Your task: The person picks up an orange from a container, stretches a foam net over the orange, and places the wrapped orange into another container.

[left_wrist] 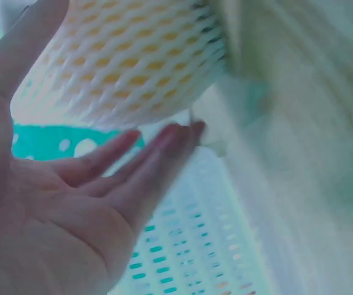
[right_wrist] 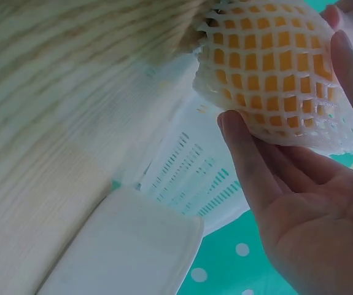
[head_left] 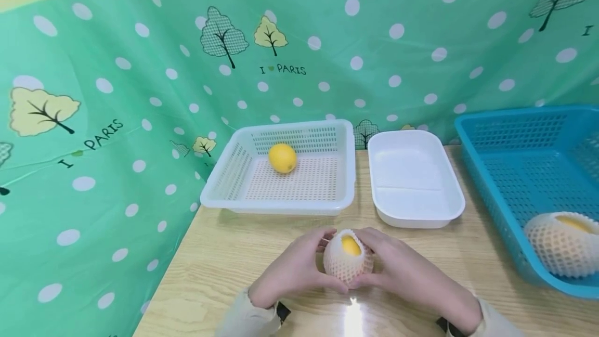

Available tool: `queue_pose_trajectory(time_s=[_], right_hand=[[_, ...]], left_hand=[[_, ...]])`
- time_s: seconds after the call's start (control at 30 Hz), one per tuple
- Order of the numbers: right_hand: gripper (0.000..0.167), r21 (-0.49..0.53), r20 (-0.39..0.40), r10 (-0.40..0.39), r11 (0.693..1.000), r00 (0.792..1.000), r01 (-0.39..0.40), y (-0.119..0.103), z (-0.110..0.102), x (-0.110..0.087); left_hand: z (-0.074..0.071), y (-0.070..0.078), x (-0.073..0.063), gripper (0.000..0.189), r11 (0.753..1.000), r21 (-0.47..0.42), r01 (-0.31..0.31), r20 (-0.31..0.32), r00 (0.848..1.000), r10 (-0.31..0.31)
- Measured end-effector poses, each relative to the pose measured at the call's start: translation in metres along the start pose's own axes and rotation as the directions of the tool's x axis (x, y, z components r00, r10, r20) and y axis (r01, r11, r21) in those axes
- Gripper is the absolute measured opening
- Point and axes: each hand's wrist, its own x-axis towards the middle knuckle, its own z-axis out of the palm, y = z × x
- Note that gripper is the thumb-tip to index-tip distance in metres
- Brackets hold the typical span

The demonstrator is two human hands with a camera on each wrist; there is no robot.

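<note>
A yellow fruit in a white foam net (head_left: 346,264) stands on the wooden table, its bare yellow top showing through the net's opening. Around its left side is my left hand (head_left: 301,264), thumb at the near side and fingers toward the far side. My right hand (head_left: 398,269) holds it from the right, with the thumb low in front. In the right wrist view, fingertips touch the netted fruit (right_wrist: 271,67). The left wrist view shows the left fingers (left_wrist: 145,153) close beside the netted fruit (left_wrist: 127,67), partly blurred.
Beyond the hands, a white slotted basket (head_left: 281,205) holds a yellow lemon-like fruit (head_left: 283,158). Right of it stands a white tray (head_left: 416,212). A blue basket (head_left: 496,212) at the right holds another netted fruit (head_left: 563,246). A green dotted cloth (head_left: 140,118) hangs behind.
</note>
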Motion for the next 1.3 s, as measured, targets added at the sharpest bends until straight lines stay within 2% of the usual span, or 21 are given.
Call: queue_pose_trajectory(time_s=[0.17, 0.4, 0.53, 0.7, 0.83, 0.97, 1.07, 1.23, 1.3], right_hand=[[0.072, 0.014, 0.024, 0.025, 1.000, 0.999, -0.025, -0.003, 0.002, 0.001], [0.089, 0.017, 0.053, 0.094, 0.995, 0.994, -0.095, 0.002, 0.005, 0.001], [0.090, 0.034, 0.072, 0.097, 0.994, 0.993, -0.099, 0.006, 0.006, 0.002], [0.091, 0.066, 0.076, 0.088, 0.993, 0.993, -0.093, 0.009, 0.005, 0.002], [0.092, 0.126, 0.066, 0.077, 0.988, 0.995, -0.085, 0.008, 0.003, 0.001], [0.092, 0.166, 0.053, 0.067, 0.983, 0.996, -0.075, 0.007, -0.002, 0.001], [0.086, 0.270, 0.090, 0.068, 0.959, 0.994, -0.090, 0.009, -0.007, 0.002], [0.081, 0.470, 0.148, 0.083, 0.871, 0.986, -0.144, 0.014, -0.015, 0.004], [0.081, 0.501, 0.142, 0.082, 0.854, 0.986, -0.143, 0.016, -0.017, 0.004]], left_hand=[[-0.004, 0.005, -0.001, 0.076, 0.999, 0.011, -0.030, -0.001, 1.000, 0.031], [0.005, 0.001, 0.005, 0.080, 0.990, 0.132, -0.040, 0.003, 0.999, 0.040], [0.008, -0.004, 0.006, 0.080, 0.987, 0.151, -0.048, 0.001, 0.999, 0.048], [0.007, -0.008, 0.006, 0.077, 0.996, 0.079, -0.045, 0.016, 0.999, 0.044], [0.002, -0.008, 0.005, 0.073, 0.999, -0.045, -0.019, 0.012, 1.000, 0.019], [-0.001, -0.003, 0.004, 0.069, 0.989, -0.148, -0.009, -0.007, 1.000, 0.008], [-0.003, 0.000, 0.003, 0.069, 0.986, -0.166, -0.017, -0.024, 1.000, 0.013], [-0.005, 0.002, 0.003, 0.070, 0.986, -0.149, -0.076, -0.059, 0.996, 0.068], [-0.005, 0.002, 0.003, 0.073, 0.985, -0.139, -0.107, -0.056, 0.993, 0.100]])
